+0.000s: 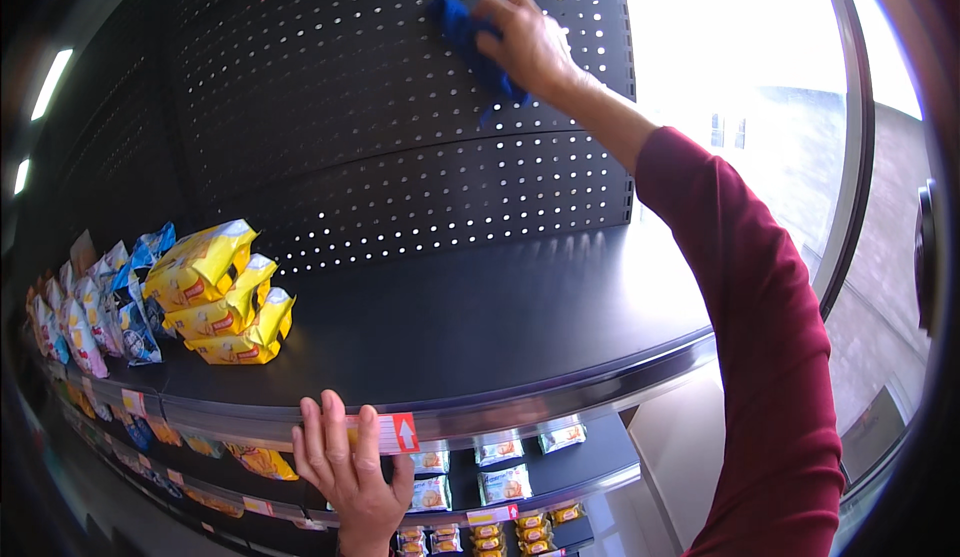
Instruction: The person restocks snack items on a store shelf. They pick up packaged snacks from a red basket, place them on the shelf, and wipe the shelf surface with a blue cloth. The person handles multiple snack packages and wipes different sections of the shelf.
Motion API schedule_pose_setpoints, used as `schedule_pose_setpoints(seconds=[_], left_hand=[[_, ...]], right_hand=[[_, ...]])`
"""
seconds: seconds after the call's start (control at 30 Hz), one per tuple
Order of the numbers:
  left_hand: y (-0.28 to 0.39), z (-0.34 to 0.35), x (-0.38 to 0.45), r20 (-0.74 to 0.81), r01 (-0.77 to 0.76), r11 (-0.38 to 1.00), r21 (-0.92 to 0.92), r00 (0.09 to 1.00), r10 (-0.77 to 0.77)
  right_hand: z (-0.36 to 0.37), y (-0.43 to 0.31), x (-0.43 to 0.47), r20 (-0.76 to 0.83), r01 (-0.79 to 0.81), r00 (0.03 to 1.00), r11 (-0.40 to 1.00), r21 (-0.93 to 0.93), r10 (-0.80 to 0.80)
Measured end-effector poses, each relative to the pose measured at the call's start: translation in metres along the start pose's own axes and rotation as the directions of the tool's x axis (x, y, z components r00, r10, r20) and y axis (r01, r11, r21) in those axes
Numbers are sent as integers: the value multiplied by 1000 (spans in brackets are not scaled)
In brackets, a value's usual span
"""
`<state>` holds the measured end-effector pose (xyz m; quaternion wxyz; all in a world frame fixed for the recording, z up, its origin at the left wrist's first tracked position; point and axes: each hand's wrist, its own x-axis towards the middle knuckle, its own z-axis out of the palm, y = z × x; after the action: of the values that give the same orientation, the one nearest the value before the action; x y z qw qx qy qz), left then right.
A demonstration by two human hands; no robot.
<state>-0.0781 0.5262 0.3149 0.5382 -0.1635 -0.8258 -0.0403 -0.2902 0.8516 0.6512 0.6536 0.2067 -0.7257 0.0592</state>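
My right hand (pixel 529 43) grips a blue cloth (pixel 472 47) and holds it against the black perforated back panel (pixel 375 92) of a shop shelf, near the top of the view. The cloth is bunched, and part of it hangs below my fingers. At the bottom centre, my left hand (pixel 349 459) lies with raised fingers over the front edge of the top shelf, partly covering a red and white price label (pixel 403 432). It grips no loose object. Between the hands extends the dark shelf board (pixel 450 317).
Yellow snack packs (pixel 240 332) are stacked at the left of the shelf, beside blue and white bags (pixel 139 332). Lower shelves hold small wrapped packs (pixel 504 484). A bright window (pixel 750 47) with a dark frame stands at the right.
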Motion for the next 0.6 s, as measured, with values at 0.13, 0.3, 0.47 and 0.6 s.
schedule_pose_setpoints(seconds=[0.13, 0.3, 0.47, 0.6], left_hand=[[-6, -8, -2, -6, 12, 1000, 25, 1000, -12], [-5, -5, -2, 20, 7, 999, -35, 1000, -6], [-4, -9, 0, 35, -3, 998, -62, 999, 5], [-6, -9, 0, 29, -14, 997, -73, 999, 16]], right_hand=[[46, -55, -78, 171, 252, 942, 946, 202, -288], [51, -91, -141, 609, 427, 620, 864, 267, -495], [72, -101, -79, 395, 379, 816, 906, 187, -422], [75, -120, 14, 117, 116, 983, 977, 181, -138]])
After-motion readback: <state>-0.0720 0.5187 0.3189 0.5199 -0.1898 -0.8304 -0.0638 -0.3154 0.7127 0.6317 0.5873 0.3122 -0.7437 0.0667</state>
